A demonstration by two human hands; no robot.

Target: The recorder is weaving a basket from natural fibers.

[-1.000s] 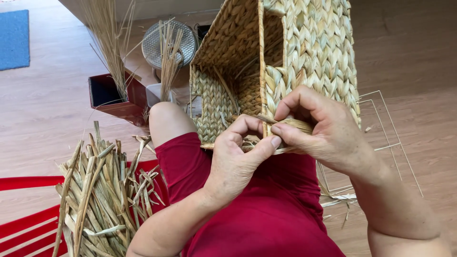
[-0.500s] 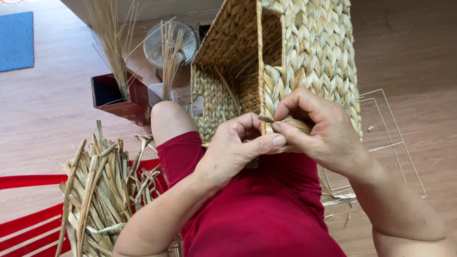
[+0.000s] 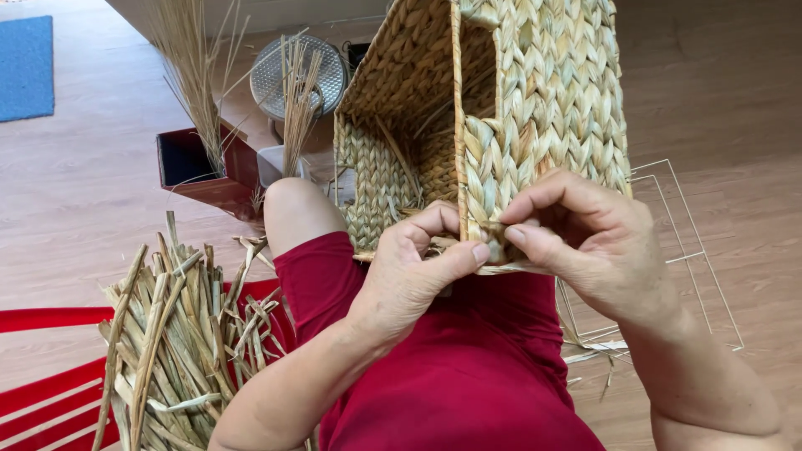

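Note:
A rectangular woven straw basket (image 3: 535, 108) rests on its side on my lap, its open mouth to the left. My left hand (image 3: 413, 276) pinches a straw strand (image 3: 493, 238) at the basket's near edge, thumb pressed against it. My right hand (image 3: 589, 242) grips the same strand from the right, fingers curled over the rim. Both hands meet at the lower corner of the basket. I wear red shorts (image 3: 451, 367).
A bundle of dried straw (image 3: 175, 334) lies at the left beside my knee on a red mat (image 3: 42, 367). A dark red box (image 3: 200, 167) holds thin stalks. A metal fan (image 3: 296, 75) stands behind. A wire frame (image 3: 685, 250) lies at the right on the wooden floor. A blue mat (image 3: 25, 67) lies at far left.
My left hand's fingers have shifted slightly at the basket's edge, the thumb now pressing the strand. The basket and my right hand stay almost still.

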